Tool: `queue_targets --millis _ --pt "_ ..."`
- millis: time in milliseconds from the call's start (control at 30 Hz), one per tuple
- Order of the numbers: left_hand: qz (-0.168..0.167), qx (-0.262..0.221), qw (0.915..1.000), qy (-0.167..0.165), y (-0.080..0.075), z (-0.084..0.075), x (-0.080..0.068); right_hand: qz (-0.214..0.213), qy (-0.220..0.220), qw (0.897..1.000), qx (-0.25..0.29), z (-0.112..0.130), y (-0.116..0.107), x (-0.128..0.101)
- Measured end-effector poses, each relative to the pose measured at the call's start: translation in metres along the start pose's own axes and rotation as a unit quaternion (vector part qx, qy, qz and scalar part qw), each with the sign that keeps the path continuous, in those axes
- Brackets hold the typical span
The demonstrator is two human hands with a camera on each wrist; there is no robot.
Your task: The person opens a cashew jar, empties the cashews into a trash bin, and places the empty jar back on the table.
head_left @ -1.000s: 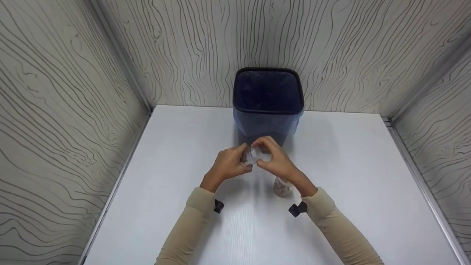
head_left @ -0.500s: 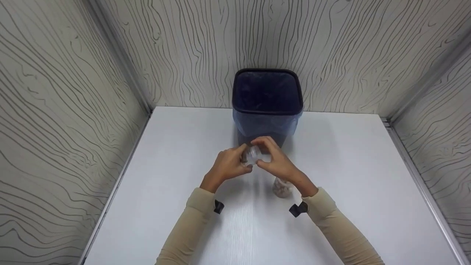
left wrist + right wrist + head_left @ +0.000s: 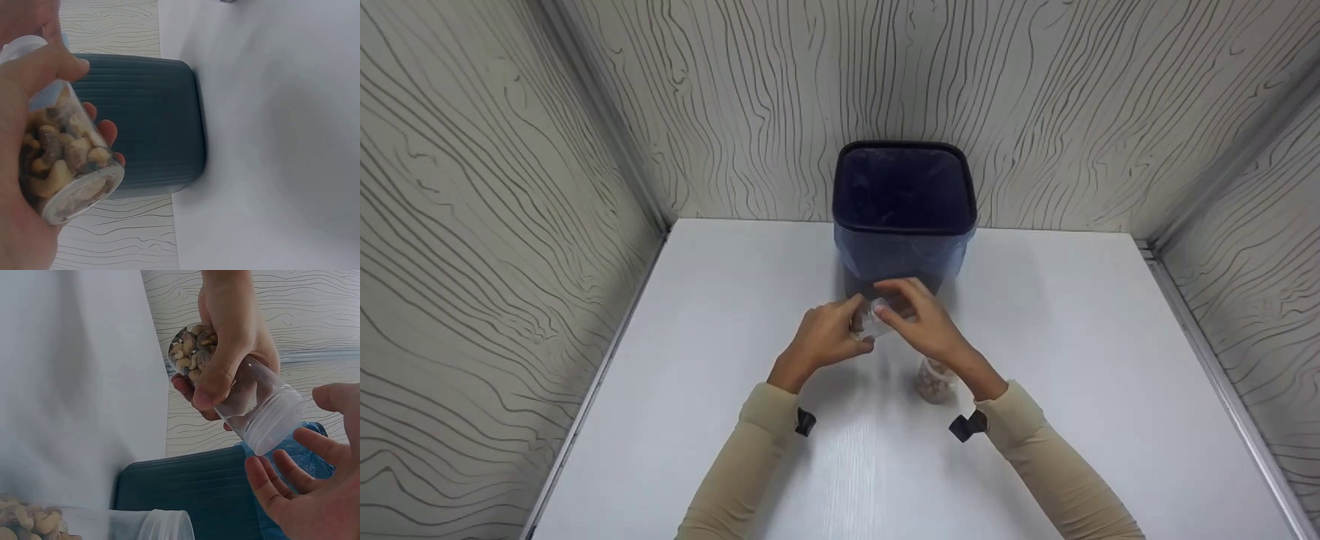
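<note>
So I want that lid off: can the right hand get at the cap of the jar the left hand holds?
Probably yes: the right hand is open beside the cap, nothing between; the left hand grips the jar lower down.

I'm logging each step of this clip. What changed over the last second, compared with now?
The right hand shifted slightly left over the cap of the clear jar; in the wrist view its fingers are spread, just off the cap. The left hand still grips the jar. The second jar and bin stayed put.
</note>
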State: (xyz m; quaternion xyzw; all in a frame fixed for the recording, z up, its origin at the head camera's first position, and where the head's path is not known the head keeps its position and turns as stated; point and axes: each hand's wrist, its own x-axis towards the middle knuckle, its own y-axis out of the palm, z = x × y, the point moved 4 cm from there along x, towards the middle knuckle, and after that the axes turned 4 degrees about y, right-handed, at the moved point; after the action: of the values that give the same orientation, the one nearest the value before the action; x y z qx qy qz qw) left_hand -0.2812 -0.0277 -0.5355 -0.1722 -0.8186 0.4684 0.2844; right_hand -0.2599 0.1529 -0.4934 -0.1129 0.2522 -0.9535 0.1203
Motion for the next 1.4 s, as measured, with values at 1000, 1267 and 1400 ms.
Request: queue_targets --millis 1000,1267,1400 --pt "-0.004 0.006 0.9999 0.010 0.0023 -0.0010 -0.0015 0.006 0.049 0.999 0.008 -0.0078 0.0022 -0.0022" --pt "-0.012 0.006 0.9998 0.012 0.0024 -0.0010 -0.0017 0.003 0.038 0.999 0.015 -0.0088 0.0027 -0.0012" --pt "-0.012 0.009 0.9998 0.009 0.0028 -0.0010 -0.0014 0.002 0.034 0.999 0.013 -0.0086 0.0020 -0.0020"
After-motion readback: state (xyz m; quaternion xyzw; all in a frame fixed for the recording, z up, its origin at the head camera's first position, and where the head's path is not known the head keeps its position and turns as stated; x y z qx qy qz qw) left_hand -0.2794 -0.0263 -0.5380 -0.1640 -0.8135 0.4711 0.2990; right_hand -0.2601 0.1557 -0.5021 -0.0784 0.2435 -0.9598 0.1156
